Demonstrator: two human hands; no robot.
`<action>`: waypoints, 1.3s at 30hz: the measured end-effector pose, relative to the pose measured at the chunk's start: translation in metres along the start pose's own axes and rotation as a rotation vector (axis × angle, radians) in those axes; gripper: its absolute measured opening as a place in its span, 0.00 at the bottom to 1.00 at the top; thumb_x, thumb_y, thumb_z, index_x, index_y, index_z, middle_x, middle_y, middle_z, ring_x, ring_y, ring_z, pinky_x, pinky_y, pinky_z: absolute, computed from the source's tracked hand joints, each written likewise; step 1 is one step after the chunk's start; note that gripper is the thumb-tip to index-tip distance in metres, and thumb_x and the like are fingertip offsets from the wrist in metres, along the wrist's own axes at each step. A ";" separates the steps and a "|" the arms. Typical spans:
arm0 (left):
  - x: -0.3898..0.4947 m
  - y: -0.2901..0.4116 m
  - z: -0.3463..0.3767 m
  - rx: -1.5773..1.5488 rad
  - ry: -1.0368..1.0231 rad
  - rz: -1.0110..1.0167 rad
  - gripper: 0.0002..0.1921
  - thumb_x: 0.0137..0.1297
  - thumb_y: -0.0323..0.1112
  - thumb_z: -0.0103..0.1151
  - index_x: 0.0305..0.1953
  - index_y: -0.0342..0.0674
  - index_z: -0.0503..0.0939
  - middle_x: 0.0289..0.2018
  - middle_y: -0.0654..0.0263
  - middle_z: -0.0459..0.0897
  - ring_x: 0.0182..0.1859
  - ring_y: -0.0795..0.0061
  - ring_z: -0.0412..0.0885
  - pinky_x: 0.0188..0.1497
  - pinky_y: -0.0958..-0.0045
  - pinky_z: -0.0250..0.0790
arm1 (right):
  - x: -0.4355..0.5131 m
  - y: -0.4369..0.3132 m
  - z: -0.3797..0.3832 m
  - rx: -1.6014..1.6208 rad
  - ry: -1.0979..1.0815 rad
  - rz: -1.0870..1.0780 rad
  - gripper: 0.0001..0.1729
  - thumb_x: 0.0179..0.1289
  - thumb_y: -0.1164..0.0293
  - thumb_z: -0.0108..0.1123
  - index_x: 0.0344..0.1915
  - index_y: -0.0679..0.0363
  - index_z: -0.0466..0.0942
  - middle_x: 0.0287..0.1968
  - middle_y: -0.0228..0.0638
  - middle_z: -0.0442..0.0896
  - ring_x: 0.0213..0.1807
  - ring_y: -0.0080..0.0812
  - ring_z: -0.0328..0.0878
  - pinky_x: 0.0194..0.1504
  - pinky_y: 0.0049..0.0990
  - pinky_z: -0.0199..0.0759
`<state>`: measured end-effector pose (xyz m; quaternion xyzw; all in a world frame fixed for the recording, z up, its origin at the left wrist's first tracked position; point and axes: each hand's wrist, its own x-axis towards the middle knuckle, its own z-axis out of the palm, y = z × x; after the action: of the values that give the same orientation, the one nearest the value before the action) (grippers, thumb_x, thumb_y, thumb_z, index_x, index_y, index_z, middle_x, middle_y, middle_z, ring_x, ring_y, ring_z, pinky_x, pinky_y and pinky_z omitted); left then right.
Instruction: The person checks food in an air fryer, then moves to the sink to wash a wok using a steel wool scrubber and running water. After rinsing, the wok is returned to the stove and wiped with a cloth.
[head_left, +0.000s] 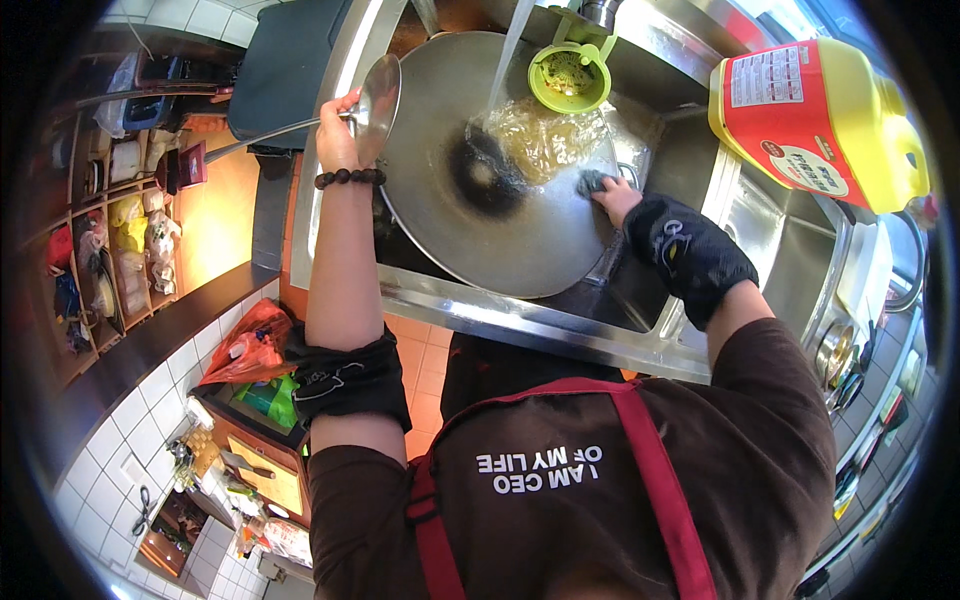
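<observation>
A large metal wok (450, 240) lies in the stainless steel sink (510, 322), with a dark patch around its middle. Murky, bubbling water (551, 142) collects beside that patch under a running stream (512, 56). My left hand (337, 135) grips a metal ladle (381, 105) at the neck, beside the wok's left rim; its long handle (262, 137) reaches out to the left. In my right hand (618, 201) is a grey-green scouring pad (592, 184), pressed against the wok's right side.
A green strainer (536, 84) holding food scraps hangs by the faucet (600, 13), over the wok. On the right, a big yellow jug (862, 127) with a red label lies across the sink edge. A dark bin (281, 75) and shelves (112, 225) stand left.
</observation>
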<state>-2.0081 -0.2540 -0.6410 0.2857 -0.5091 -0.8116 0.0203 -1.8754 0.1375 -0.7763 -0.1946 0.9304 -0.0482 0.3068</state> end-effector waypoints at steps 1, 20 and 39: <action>0.002 -0.001 0.000 0.027 0.001 0.006 0.16 0.62 0.38 0.39 0.38 0.30 0.73 0.40 0.58 0.77 0.43 0.67 0.75 0.48 0.70 0.67 | 0.013 -0.004 0.000 0.041 0.031 -0.061 0.23 0.47 0.74 0.55 0.48 0.51 0.73 0.45 0.42 0.71 0.50 0.46 0.64 0.46 0.37 0.67; 0.001 0.004 0.010 0.180 0.114 0.006 0.14 0.58 0.42 0.43 0.35 0.42 0.78 0.36 0.66 0.79 0.36 0.74 0.75 0.39 0.74 0.65 | -0.051 -0.078 -0.040 0.617 0.106 -0.462 0.15 0.39 0.76 0.64 0.32 0.54 0.76 0.35 0.33 0.75 0.41 0.40 0.69 0.46 0.32 0.62; 0.024 -0.015 -0.018 -0.035 -0.002 0.000 0.15 0.57 0.38 0.45 0.33 0.32 0.78 0.39 0.58 0.78 0.40 0.70 0.76 0.42 0.73 0.69 | 0.053 -0.059 0.054 0.274 0.321 -0.550 0.22 0.47 0.80 0.51 0.45 0.55 0.75 0.52 0.45 0.72 0.50 0.42 0.71 0.55 0.34 0.62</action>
<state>-2.0160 -0.2689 -0.6700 0.2842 -0.4950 -0.8207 0.0249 -1.8632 0.0642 -0.8370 -0.3850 0.8644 -0.2838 0.1552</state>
